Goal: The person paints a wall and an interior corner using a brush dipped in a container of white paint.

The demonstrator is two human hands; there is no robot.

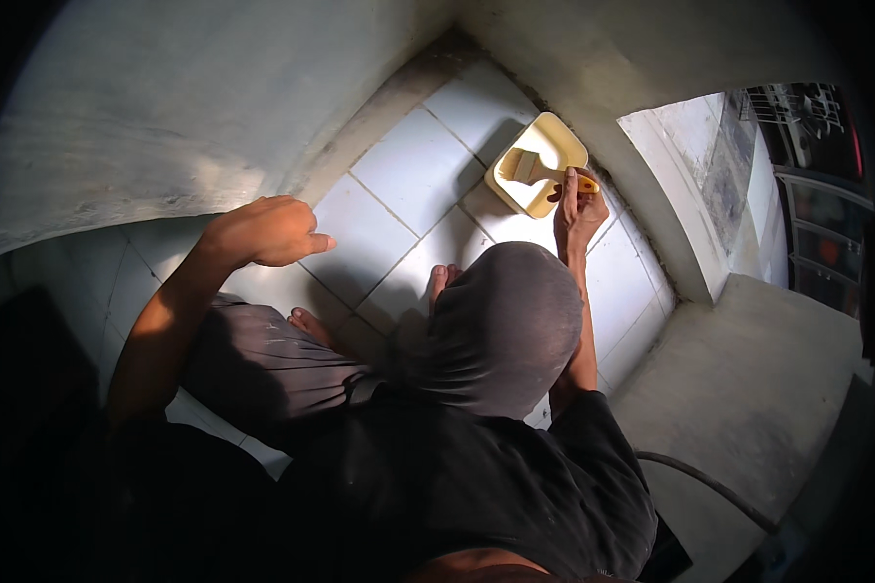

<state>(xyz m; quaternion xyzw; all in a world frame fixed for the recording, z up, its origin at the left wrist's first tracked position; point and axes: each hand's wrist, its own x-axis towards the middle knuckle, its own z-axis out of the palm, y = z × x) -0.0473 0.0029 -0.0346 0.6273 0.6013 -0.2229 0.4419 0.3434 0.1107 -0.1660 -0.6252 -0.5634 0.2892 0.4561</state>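
Observation:
My right hand grips the handle of a paintbrush, whose bristles are inside a pale yellow plastic tray holding a white substance. The tray is on the tiled floor near the corner. My left hand is raised beside the left wall, fingers curled, one finger sticking out a little; whatever it holds, if anything, is hidden. My bare feet and bent knees show beneath my hands.
Grey plastered walls meet around white floor tiles. A low grey ledge is on the right, with a dark hose along it. A wire rack shows at the upper right.

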